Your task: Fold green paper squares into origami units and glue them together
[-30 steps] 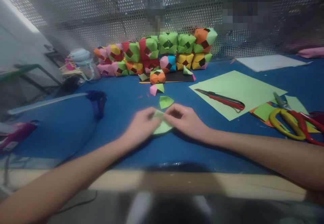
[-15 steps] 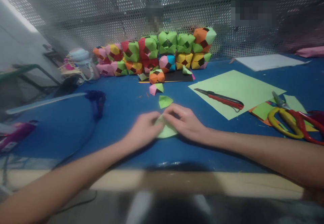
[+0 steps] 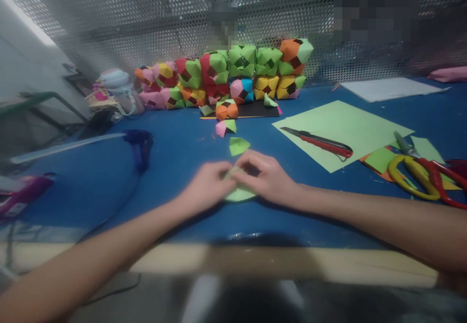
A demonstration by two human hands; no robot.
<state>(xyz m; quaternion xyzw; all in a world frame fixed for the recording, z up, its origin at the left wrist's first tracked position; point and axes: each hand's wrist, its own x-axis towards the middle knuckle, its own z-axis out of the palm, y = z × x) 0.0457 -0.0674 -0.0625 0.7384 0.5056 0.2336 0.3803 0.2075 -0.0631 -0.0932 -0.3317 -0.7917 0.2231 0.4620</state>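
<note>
A piece of light green paper (image 3: 241,194) lies on the blue tabletop between my hands, partly covered by them. My left hand (image 3: 211,182) is closed on its left side, thumb pressing on top. From the right, my right hand (image 3: 264,177) pinches the same paper, its fingers curled and its thumb beside the left thumb. The fold under the thumbs is hidden. Just beyond the fingers sits a small folded green paper piece (image 3: 239,146), and past it a pink and green folded piece (image 3: 225,128).
Folded paper cubes (image 3: 242,60) stand stacked along the back by a perforated metal screen. To the right are a light green sheet (image 3: 350,123) with a red utility knife (image 3: 317,141), and scissors (image 3: 414,177). A blue glue gun (image 3: 138,148) with its cord lies left.
Both thumbs have pressed down and closer together, and the paper's raised tip between them is now lower. The near edge of the paper looks more rounded.
</note>
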